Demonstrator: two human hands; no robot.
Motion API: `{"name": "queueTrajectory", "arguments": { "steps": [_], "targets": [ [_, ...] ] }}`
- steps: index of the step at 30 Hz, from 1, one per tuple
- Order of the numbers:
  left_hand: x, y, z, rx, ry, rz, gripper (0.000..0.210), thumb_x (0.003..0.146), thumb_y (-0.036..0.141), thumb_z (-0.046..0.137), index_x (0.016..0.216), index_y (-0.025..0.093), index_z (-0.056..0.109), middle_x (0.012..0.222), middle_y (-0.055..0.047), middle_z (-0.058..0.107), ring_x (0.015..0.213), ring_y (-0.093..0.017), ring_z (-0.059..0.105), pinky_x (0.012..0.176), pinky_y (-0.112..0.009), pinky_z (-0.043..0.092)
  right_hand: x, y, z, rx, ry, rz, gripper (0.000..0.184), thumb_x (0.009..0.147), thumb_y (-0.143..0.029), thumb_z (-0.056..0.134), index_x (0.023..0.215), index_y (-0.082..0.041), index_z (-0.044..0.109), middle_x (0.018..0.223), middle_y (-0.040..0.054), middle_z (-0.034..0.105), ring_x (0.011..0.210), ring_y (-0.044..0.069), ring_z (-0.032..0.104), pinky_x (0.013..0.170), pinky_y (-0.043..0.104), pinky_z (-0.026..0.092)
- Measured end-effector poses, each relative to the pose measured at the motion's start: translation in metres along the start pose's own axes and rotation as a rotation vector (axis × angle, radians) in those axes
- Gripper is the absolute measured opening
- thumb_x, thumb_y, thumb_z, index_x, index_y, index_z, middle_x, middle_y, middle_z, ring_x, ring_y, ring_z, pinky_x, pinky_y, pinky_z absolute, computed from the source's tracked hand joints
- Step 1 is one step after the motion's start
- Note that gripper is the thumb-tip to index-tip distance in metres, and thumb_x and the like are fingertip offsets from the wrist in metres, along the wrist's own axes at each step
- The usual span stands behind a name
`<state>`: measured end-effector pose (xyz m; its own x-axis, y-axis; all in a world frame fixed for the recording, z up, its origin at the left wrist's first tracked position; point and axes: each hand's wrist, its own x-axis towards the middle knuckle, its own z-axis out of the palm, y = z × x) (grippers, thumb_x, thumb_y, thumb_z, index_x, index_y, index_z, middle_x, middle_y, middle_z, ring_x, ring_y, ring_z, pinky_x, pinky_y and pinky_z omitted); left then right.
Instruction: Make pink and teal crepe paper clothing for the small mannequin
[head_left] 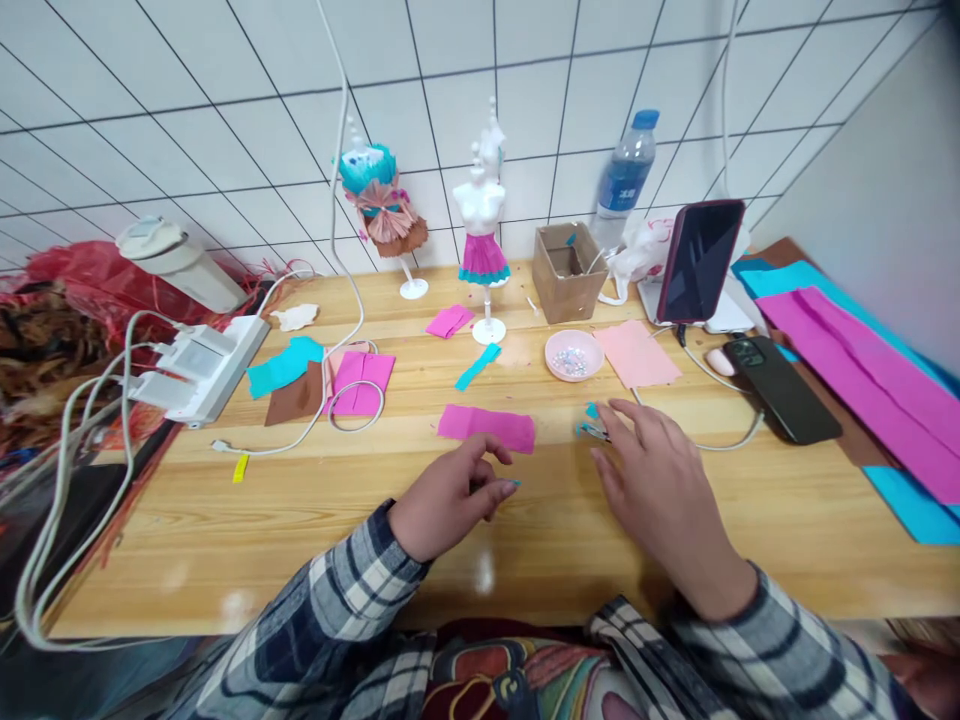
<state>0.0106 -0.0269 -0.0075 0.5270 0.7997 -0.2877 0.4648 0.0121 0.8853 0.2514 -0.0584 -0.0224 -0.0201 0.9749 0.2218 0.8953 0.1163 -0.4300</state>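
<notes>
Because the thin pink strip (487,428) looks soft, a hard tug could tear it; a bumped round bowl (574,376) could spill shiny bits (574,361). The strip lies flat on the surface (195,550) by the left hand (450,497), loosely curled, thumb apart; the right hand (660,490) spreads near a small blue thing (592,431).
</notes>
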Motion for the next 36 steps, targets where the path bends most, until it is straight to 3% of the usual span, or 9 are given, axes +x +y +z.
{"name": "queueTrajectory", "arguments": {
  "steps": [1, 4, 10, 19, 24, 27, 29, 32, 36],
  "targets": [
    [0.0, 0.002, 0.001, 0.074, 0.0, 0.037, 0.02, 0.086, 0.032, 0.054, 0.099, 0.021, 0.044, 0.059, 0.006, 0.056, 0.053, -0.012, 0.053, 0.057, -0.023, 0.04, -0.001, -0.01, -0.001, 0.145, -0.013, -0.001, 0.037, 0.09, -0.035, 0.05, 0.122, -0.019, 0.061, 0.123, 0.0148, 0.06, 0.115, 0.03, 0.051, 0.098, 0.048, 0.038],
    [0.001, 0.005, 0.001, 0.262, 0.054, 0.13, 0.018, 0.084, 0.028, 0.055, 0.093, 0.022, 0.04, 0.07, 0.003, 0.059, 0.062, -0.013, 0.055, 0.06, -0.024, 0.04, 0.001, -0.04, 0.003, 0.62, -0.373, 0.11, 0.036, 0.087, -0.044, 0.056, 0.114, -0.023, 0.067, 0.102, 0.0076, 0.071, 0.09, 0.023, 0.064, 0.076, 0.036, 0.051],
    [-0.006, -0.002, -0.012, 0.422, 0.064, 0.212, 0.025, 0.083, 0.029, 0.059, 0.104, 0.022, 0.049, 0.076, 0.0, 0.061, 0.075, -0.017, 0.059, 0.07, -0.027, 0.042, 0.011, -0.055, 0.029, 0.877, -0.632, 0.312, 0.018, 0.077, -0.034, 0.064, 0.079, -0.018, 0.072, 0.067, 0.0016, 0.067, 0.057, 0.013, 0.057, 0.05, 0.024, 0.045],
    [-0.004, -0.024, -0.059, 0.307, 0.045, 0.038, 0.019, 0.083, 0.036, 0.059, 0.081, 0.019, 0.065, 0.067, 0.001, 0.066, 0.063, -0.014, 0.059, 0.061, -0.024, 0.044, 0.022, -0.054, 0.047, 0.901, -0.562, 0.399, 0.018, 0.078, -0.036, 0.06, 0.078, -0.018, 0.063, 0.068, -0.0001, 0.059, 0.052, 0.011, 0.054, 0.038, 0.021, 0.046],
    [0.008, -0.035, -0.075, 0.368, 0.284, 0.272, 0.027, 0.089, 0.034, 0.052, 0.107, 0.019, 0.066, 0.103, -0.007, 0.069, 0.097, -0.019, 0.061, 0.087, -0.031, 0.047, 0.031, -0.059, 0.044, 0.93, -0.565, 0.365, 0.02, 0.079, -0.038, 0.06, 0.082, -0.018, 0.062, 0.07, 0.0003, 0.059, 0.056, 0.011, 0.055, 0.039, 0.019, 0.043],
    [0.022, -0.053, -0.076, 0.547, 0.217, 0.452, 0.028, 0.092, 0.027, 0.048, 0.111, 0.02, 0.067, 0.113, -0.01, 0.067, 0.109, -0.022, 0.057, 0.098, -0.037, 0.041, 0.038, -0.059, 0.034, 0.897, -0.594, 0.282, 0.02, 0.08, -0.038, 0.061, 0.083, -0.017, 0.062, 0.066, -0.0011, 0.058, 0.054, 0.009, 0.051, 0.042, 0.019, 0.04],
    [0.029, -0.067, -0.071, 0.638, 0.152, 0.444, 0.026, 0.091, 0.025, 0.049, 0.105, 0.021, 0.071, 0.108, -0.01, 0.068, 0.103, -0.022, 0.06, 0.094, -0.039, 0.043, 0.042, -0.059, 0.027, 0.971, -0.64, 0.225, 0.022, 0.081, -0.039, 0.062, 0.082, -0.017, 0.06, 0.068, -0.0008, 0.059, 0.057, 0.01, 0.054, 0.046, 0.02, 0.042],
    [0.028, -0.077, -0.06, 0.632, 0.19, 0.382, 0.026, 0.089, 0.026, 0.052, 0.107, 0.023, 0.071, 0.11, -0.009, 0.067, 0.103, -0.023, 0.059, 0.091, -0.039, 0.044, 0.046, -0.061, 0.023, 1.178, -0.716, 0.206, 0.026, 0.079, -0.042, 0.065, 0.08, -0.018, 0.057, 0.077, 0.0023, 0.065, 0.073, 0.015, 0.064, 0.056, 0.024, 0.048],
    [0.013, -0.062, -0.055, 0.421, 0.374, 0.327, 0.029, 0.091, 0.029, 0.049, 0.11, 0.023, 0.069, 0.108, -0.009, 0.067, 0.105, -0.024, 0.059, 0.095, -0.04, 0.042, 0.05, -0.065, 0.024, 1.344, -0.748, 0.27, 0.033, 0.075, -0.046, 0.07, 0.079, -0.018, 0.055, 0.075, 0.0027, 0.068, 0.074, 0.017, 0.068, 0.067, 0.029, 0.051]
  ]
}}
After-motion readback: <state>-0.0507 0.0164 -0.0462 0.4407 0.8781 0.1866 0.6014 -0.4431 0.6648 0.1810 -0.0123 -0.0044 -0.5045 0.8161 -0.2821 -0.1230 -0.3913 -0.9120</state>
